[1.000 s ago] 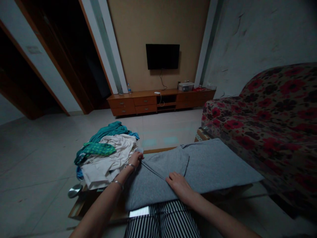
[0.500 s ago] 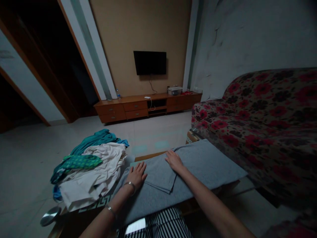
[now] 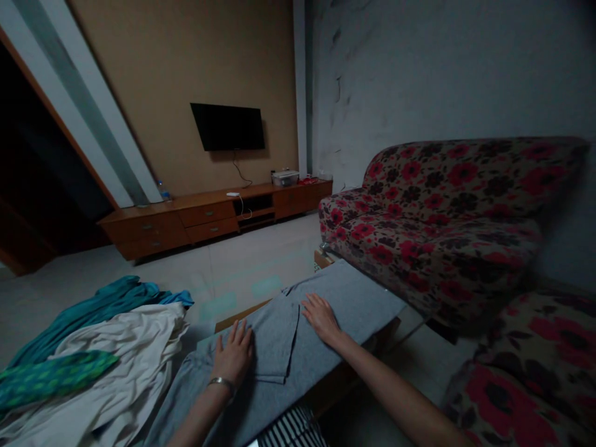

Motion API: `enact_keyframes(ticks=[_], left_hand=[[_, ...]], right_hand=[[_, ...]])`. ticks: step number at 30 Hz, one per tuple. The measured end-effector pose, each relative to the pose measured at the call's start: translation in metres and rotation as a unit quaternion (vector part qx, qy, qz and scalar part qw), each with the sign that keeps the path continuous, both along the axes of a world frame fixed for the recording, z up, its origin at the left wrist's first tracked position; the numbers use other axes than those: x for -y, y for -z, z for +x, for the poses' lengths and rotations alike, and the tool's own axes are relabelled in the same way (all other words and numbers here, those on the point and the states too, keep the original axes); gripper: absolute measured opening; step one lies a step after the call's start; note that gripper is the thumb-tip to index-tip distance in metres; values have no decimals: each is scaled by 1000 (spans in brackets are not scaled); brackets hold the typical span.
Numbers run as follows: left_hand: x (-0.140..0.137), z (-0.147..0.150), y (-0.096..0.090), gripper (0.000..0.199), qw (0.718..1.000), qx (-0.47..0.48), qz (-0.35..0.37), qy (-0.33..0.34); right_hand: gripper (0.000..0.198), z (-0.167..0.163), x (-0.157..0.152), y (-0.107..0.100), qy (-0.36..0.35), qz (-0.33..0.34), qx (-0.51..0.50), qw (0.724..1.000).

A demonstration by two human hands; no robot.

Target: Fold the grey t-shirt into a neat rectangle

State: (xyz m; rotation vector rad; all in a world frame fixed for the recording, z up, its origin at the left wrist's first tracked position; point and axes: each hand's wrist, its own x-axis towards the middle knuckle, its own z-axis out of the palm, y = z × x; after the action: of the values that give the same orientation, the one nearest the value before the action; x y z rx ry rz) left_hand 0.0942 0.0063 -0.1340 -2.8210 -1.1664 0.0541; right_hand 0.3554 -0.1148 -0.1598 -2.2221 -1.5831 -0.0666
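Note:
A grey garment (image 3: 347, 292) lies spread over a low table, with one part of it folded over in the middle. My left hand (image 3: 235, 352) rests flat on the folded part, fingers spread, a silver bracelet at the wrist. Just past the fold's right edge, my right hand (image 3: 322, 320) lies open on the cloth, fingers stretched out. Neither hand grips anything. To the left, a heap holds a white cloth (image 3: 135, 347), a green patterned cloth (image 3: 60, 372) and a teal cloth (image 3: 88, 316).
A floral sofa (image 3: 419, 205) stands at the right, and another floral seat (image 3: 535, 372) is nearer on that side. Along the far wall runs a wooden TV cabinet (image 3: 209, 217) below a television (image 3: 228, 127). A cardboard box (image 3: 321, 259) sits behind the table's far end.
The view has swung to the right, bringing more of the sofa into sight. My right hand has slid off the folded part onto the cloth to its right; my left hand stays on the fold.

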Motion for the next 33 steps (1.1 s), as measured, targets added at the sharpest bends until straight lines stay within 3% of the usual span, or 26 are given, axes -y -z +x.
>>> enact_keyframes(ticks=[5,8,11,15,20,25,29,33], left_hand=[[18,72,1,52,991,35,-52,118],[11,92,17,53,991,18,-66,119],[1,96,30,55,992,8,-58,113],[-3,95,35,56,992,1,-55,116],[2,95,33,56,991,12,-66,112],[-2,109,12,45,992,33,-89,87],[-16,158,-11,36,991,84,-56,91],[-34,243,-10,36,992,82,-78,61]], right_hand=[[40,96,53,13,153,-36,10,987],[40,146,81,15,180,-53,12,982],[38,175,100,14,209,-44,18,977],[36,185,111,12,309,-37,21,950],[37,184,116,2,362,-65,43,929],[42,196,137,-6,396,-131,-15,909],[43,206,150,3,386,-105,-43,915],[39,212,152,21,398,-32,-26,916]])
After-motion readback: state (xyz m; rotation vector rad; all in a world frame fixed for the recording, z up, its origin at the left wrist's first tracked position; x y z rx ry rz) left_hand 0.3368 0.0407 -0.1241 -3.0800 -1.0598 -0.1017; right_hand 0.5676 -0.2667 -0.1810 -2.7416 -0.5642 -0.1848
